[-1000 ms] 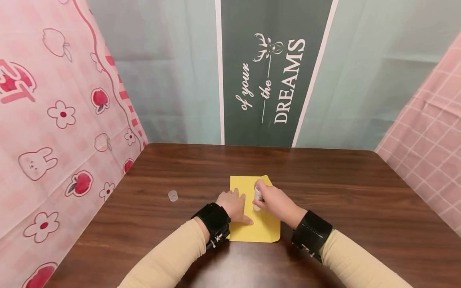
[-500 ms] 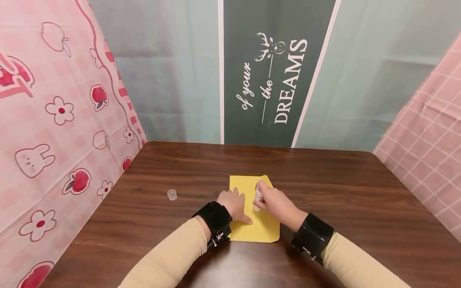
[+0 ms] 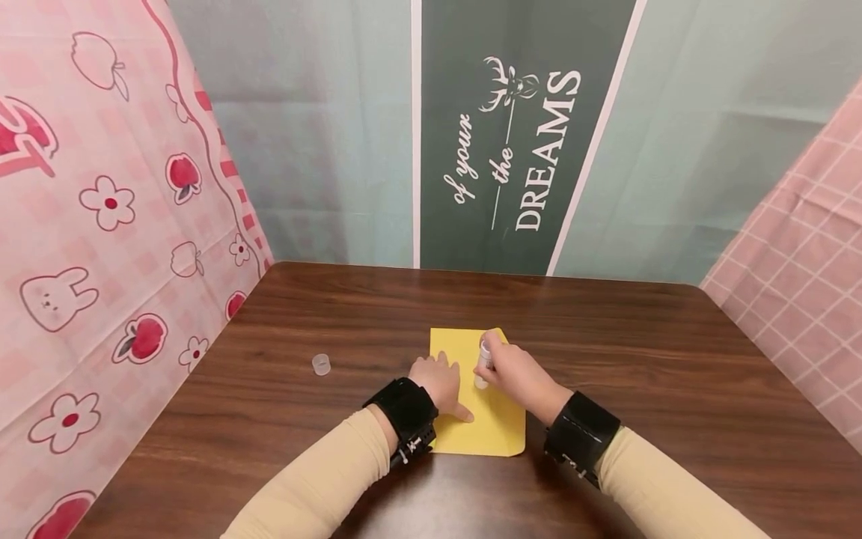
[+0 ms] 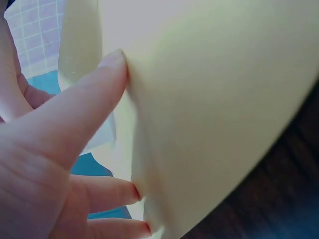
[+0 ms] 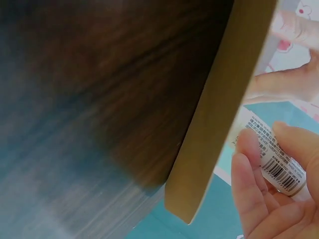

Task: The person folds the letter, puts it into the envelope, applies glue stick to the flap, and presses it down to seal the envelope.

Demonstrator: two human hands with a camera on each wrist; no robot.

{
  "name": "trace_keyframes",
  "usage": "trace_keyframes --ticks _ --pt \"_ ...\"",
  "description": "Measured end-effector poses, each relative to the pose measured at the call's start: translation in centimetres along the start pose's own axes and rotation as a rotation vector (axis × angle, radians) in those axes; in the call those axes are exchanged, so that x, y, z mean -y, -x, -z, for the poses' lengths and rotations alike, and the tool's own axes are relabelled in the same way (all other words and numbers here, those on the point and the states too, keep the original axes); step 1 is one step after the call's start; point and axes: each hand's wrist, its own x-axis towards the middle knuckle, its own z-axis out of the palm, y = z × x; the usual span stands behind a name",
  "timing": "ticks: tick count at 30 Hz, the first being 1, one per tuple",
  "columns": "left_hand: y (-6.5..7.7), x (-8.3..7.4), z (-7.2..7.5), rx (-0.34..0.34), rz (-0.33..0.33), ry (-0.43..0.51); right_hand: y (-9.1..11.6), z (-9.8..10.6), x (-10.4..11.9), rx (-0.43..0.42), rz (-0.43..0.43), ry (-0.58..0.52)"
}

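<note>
A yellow paper envelope (image 3: 491, 430) lies flat on the table, one side edge standing up as a flap in the right wrist view. My left hand (image 3: 439, 383) rests on its left part, fingers spread and thumb (image 4: 94, 99) pressed to the paper. Over the right part, my right hand (image 3: 521, 374) grips a white glue stick (image 5: 279, 159), thumb and fingers around its barcode label. The stick stands nearly upright, lower end down at the paper; whether it touches cannot be told. Off to the left on the table sits a translucent cap (image 3: 321, 364).
The dark wood-grain table (image 3: 640, 352) extends around the envelope on all sides. A pink printed curtain (image 3: 141, 247) hangs on the left, a green curtain (image 3: 330, 150) behind, and a pink checked cloth (image 3: 808, 247) on the right.
My right hand has shifted the glue stick a little away from me along the paper. My left hand stays in place on the envelope. The head view has turned slightly.
</note>
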Motion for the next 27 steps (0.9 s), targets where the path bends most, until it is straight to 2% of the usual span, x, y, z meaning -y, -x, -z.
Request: trace_keyframes --ticks 17,23,27 --pt "-0.3 0.0 0.1 0.016 -0.001 -0.018 -2.8 -0.1 -1.5 -0.032 0.005 0.012" --pt "-0.4 -0.1 0.0 0.021 0.006 -0.035 -2.2 0.1 -1.1 -0.006 -0.001 -0.014" --pt "-0.5 -0.1 -0.2 0.017 0.007 -0.040 -1.1 -0.1 -0.6 0.000 0.037 -0.006"
